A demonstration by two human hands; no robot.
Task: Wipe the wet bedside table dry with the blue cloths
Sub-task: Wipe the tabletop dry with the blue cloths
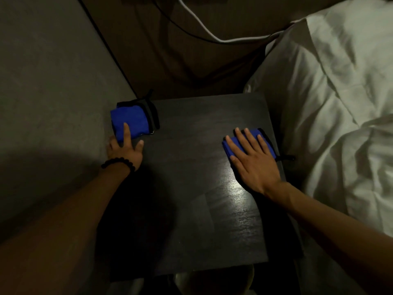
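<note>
A dark square bedside table (191,188) fills the middle of the view, with a wet sheen near its right side. One folded blue cloth with black trim (131,118) lies at the table's far left corner. My left hand (125,149) rests at its near edge, index finger laid on the cloth and thumb on the table. A second blue cloth (253,135) lies by the right edge. My right hand (253,158) presses flat on it with fingers spread, covering most of it.
A bed with white pillow and sheets (331,103) runs along the table's right side. A white cable (204,28) and a black cable (170,22) hang on the wall behind. A grey wall (53,81) borders the left.
</note>
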